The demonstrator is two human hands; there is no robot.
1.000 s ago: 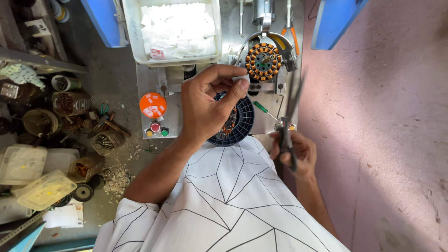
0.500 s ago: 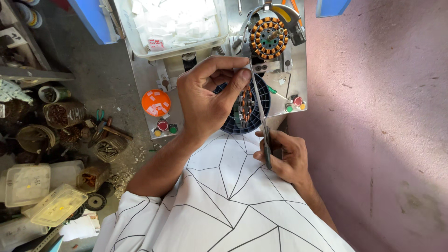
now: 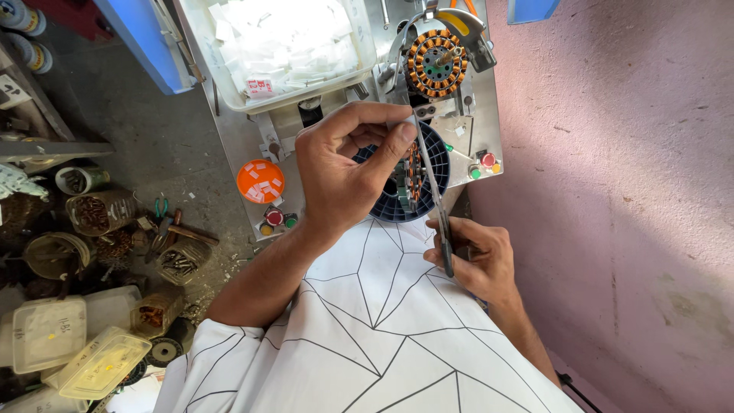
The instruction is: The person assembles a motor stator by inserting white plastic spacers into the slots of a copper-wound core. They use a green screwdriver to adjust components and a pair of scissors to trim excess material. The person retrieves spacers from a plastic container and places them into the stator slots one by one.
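Note:
My left hand (image 3: 344, 172) hovers over a dark blue round basket (image 3: 440, 164) that holds a copper-wound stator (image 3: 413, 180). Its thumb and forefinger pinch a small pale slip (image 3: 405, 125). My right hand (image 3: 474, 256) rests lower right, above my white patterned shirt, and grips the dark handle of a long thin metal tool (image 3: 430, 180), like tweezers or scissors. The tool slants up and left, and its tip meets my left fingertips. Most of the basket is hidden by my left hand.
On the metal machine bench (image 3: 482, 115) sit a second copper-wound stator (image 3: 436, 61), a clear tub of white slips (image 3: 283, 46), an orange lid (image 3: 260, 181) and coloured buttons (image 3: 274, 218). Jars and plastic boxes (image 3: 46, 333) crowd the left. A pink wall (image 3: 612, 191) stands at right.
My right hand has brought the tool up and left until its tip reaches my left fingers. My left hand stays pinched above the basket. The view has shifted slightly.

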